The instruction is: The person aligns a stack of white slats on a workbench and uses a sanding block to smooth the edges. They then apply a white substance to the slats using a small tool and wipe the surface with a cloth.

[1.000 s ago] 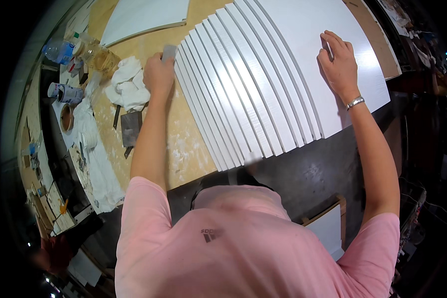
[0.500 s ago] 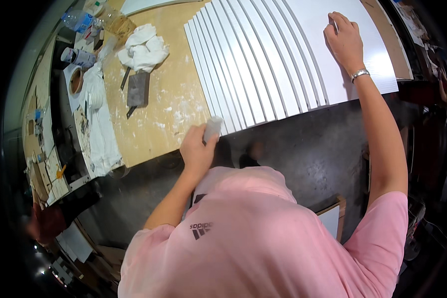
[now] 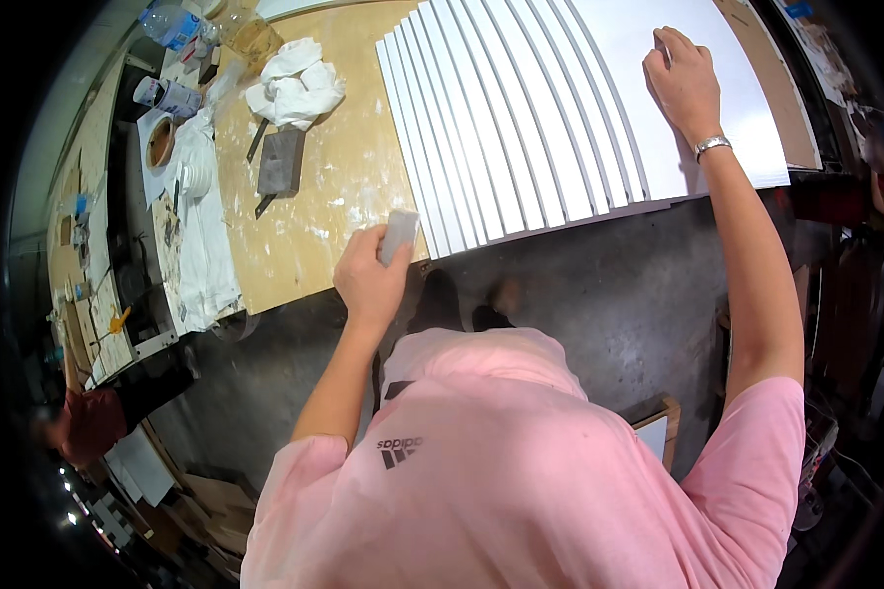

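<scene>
Left hand (image 3: 371,278) grasps grey block (image 3: 399,238), judged light, firm, best held by its long sides; right hand (image 3: 686,86), at left's 2 o'clock, grip indeterminable.

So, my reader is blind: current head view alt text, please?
A person's left hand holds a grey block beside staggered white panels; the right hand is over the rightmost one. Further left, a dark block and white cloth lie on a wooden table.

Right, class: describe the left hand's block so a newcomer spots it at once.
Find the yellowish tabletop, then its near edge left of the white panels. There the left hand grips a pale grey block, lighter than the dark block near the crumpled cloth.
</scene>
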A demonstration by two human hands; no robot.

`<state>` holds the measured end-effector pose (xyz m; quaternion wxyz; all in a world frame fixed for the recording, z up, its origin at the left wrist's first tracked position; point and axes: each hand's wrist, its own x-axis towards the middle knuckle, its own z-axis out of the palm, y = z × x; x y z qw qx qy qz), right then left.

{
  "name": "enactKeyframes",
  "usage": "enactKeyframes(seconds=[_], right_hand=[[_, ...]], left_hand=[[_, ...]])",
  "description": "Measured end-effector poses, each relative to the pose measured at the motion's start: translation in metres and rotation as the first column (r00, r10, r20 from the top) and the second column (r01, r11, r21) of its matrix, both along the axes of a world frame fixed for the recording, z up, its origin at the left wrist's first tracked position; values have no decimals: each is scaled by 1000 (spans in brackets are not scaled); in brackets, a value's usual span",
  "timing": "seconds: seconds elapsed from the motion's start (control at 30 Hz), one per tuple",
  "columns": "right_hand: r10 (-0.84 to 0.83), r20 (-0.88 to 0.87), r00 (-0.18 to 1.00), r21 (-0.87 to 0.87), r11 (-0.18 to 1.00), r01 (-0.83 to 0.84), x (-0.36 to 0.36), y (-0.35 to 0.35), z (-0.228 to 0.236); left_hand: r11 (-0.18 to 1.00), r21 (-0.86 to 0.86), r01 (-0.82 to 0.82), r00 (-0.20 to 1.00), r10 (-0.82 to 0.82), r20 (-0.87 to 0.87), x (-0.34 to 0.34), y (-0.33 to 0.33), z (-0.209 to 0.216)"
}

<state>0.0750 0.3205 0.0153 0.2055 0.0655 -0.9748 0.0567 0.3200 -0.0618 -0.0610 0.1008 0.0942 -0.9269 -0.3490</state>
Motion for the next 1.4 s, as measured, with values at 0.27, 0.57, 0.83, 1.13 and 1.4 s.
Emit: enactKeyframes(seconds=[0.27,0.57,0.83,1.13,1.4], right_hand=[[22,-86,996,-21,1000,-23,0,2,-2],[-12,-48,999,-60,998,9,6,-7,6],[-6,-42,999,-72,997,3,6,-5,6],[22,-81,996,-64,998,-28,2,-1,1],[16,-37,999,-18,1000,-16,-2,5,-3]], left_hand=[[991,-82,-105,988,113,104,-107,0,-13],[959,-218,-183,973,209,101,-246,-23,-16],[944,-299,-140,977,181,113,-330,-53,-20],[969,-246,-29,987,66,145,-239,-40,-20],[998,-64,2,943,19,333,-81,-5,2]])
